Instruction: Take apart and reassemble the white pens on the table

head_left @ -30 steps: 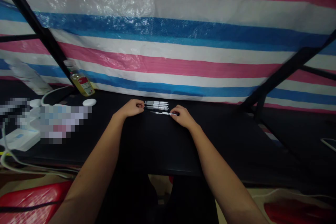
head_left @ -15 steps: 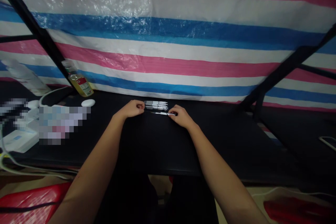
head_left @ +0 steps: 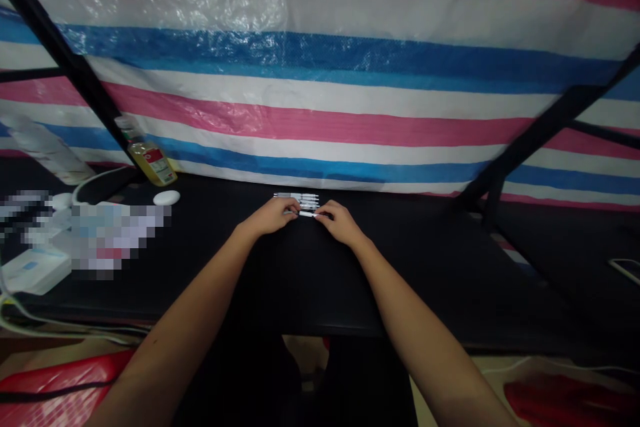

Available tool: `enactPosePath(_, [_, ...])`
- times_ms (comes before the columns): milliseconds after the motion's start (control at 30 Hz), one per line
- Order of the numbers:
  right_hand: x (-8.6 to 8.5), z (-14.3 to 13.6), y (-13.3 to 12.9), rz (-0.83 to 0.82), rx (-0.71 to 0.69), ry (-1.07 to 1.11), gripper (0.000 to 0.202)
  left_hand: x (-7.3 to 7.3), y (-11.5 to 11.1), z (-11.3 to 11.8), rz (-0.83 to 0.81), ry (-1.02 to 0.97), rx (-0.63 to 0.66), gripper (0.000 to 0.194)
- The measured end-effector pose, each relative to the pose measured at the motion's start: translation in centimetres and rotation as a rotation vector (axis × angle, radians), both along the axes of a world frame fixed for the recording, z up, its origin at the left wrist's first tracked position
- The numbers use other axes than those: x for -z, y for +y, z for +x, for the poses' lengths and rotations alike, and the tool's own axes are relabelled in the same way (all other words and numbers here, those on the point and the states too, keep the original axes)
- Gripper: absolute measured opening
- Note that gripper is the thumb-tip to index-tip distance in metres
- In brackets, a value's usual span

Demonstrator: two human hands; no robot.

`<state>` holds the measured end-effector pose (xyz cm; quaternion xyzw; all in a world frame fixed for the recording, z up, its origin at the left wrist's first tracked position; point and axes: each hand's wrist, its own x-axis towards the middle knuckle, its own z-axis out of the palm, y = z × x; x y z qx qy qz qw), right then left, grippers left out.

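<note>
A white pen (head_left: 307, 214) lies sideways between my two hands, on the near side of a row of similar pens. My left hand (head_left: 278, 213) pinches its left end, and my right hand (head_left: 336, 219) pinches its right end. Just beyond, several white and grey pens (head_left: 309, 197) rest side by side on the black table (head_left: 310, 273), their left parts partly covered by my left fingers. Both ends of the held pen are hidden in my fingertips.
On the left stand a bottle of yellow liquid (head_left: 156, 163) and a white bottle (head_left: 50, 150). A white oval object (head_left: 167, 197), a white box (head_left: 37, 270) and cables lie near them. Striped plastic sheeting (head_left: 320, 100) hangs behind, with black metal bars (head_left: 530, 140) at both sides.
My left hand has moved right, from the left ends of the pen row to the nearer pen, and grips its left end. My right hand has stayed nearly in place, holding the pen.
</note>
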<state>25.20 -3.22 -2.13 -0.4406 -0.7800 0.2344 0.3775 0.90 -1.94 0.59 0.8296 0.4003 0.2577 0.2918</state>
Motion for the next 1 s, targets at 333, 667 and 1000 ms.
enactPosePath(333, [0.4, -0.1, 0.6, -0.023, 0.017, 0.055, 0.020, 0.7, 0.2, 1.3, 0.171, 0.089, -0.009, 0.024])
enactPosePath(667, [0.3, -0.2, 0.7, -0.063, 0.044, 0.081, 0.022, 0.6, -0.1, 1.9, 0.300, 0.082, -0.011, 0.029])
enactPosePath(1000, [0.7, -0.1, 1.0, -0.194, 0.092, 0.207, 0.027, -1.0, -0.9, 1.8, 0.362, 0.037, -0.239, 0.033])
